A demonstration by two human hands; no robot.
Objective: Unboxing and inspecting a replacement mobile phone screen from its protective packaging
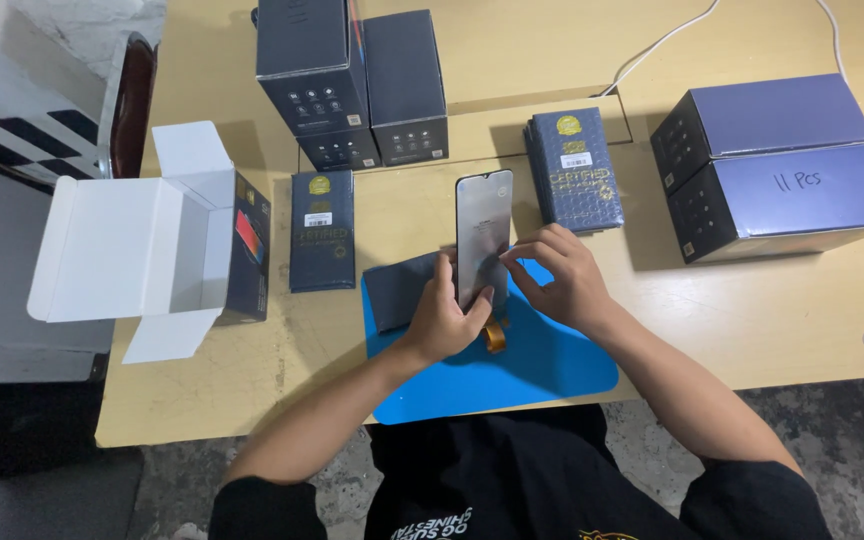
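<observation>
Left hand: I am seeing the left hand (pixel 442 318) closing around the lower edge of the phone screen panel (pixel 483 232), thumb on its near side, holding it upright over the blue mat (pixel 552 362).
Right hand: the right hand (pixel 560 277) is curling in from the right, its fingertips (pixel 508 264) pinching at the panel's right edge low down.
Panel look: I am reading it as a thin, glossy grey slab with rounded top corners and a small notch at the top, catching a pale reflection.
Ribbon: an orange flex ribbon (pixel 495 336) is hanging from under the panel, just below the left thumb.
Panel place: it is standing above the far edge of the mat, in front of a dark grey sleeve (pixel 400 288) lying flat on the mat's left corner.
Hidden: the panel's bottom edge is sitting behind both hands, so I cannot tell where the ribbon joins it.
Hard to make out: I cannot tell whether the right fingertips are gripping a film or only the edge.
Around: flat dark boxes (pixel 322 230) are lying to the left and behind; an open white carton (pixel 142 250) is sitting at far left.
</observation>
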